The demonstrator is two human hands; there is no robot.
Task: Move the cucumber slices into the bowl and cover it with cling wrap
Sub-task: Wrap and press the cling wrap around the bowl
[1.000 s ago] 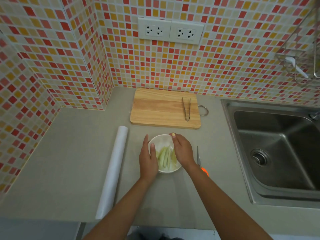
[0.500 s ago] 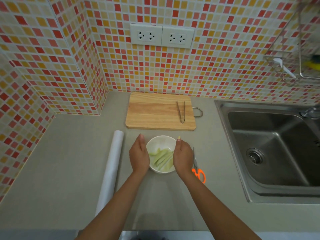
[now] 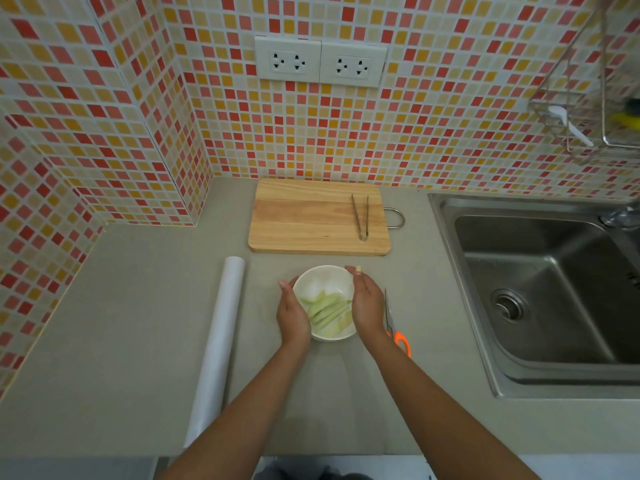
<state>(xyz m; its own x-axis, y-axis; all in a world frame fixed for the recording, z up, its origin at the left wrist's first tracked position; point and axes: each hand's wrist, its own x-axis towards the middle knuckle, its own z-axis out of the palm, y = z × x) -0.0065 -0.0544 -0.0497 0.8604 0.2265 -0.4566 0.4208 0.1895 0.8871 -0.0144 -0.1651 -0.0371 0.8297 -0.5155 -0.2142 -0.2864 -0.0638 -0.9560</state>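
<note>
A grey kitchen counter [image 3: 104, 341] runs beneath a wall of red, orange and cream mosaic tiles, with a steel sink [image 3: 540, 292] set into it on the right. At the centre stands a white bowl [image 3: 323, 280] holding pale green cucumber slices [image 3: 327, 311], which lie heaped toward its near side. A person's left hand [image 3: 292, 313] and right hand [image 3: 365, 306] flank the bowl, palms turned inward against its sides, fingers straight and pressed together; neither hand pinches anything. Whether cling film already covers the bowl cannot be told. A roll of cling wrap [image 3: 218, 344] lies on the counter to the left, apart from the bowl. Scissors [image 3: 394, 327] with orange handles lie just beside the right wrist. Behind the bowl, a wooden cutting board [image 3: 311, 216] carries metal tongs [image 3: 361, 216] near its right edge.
</note>
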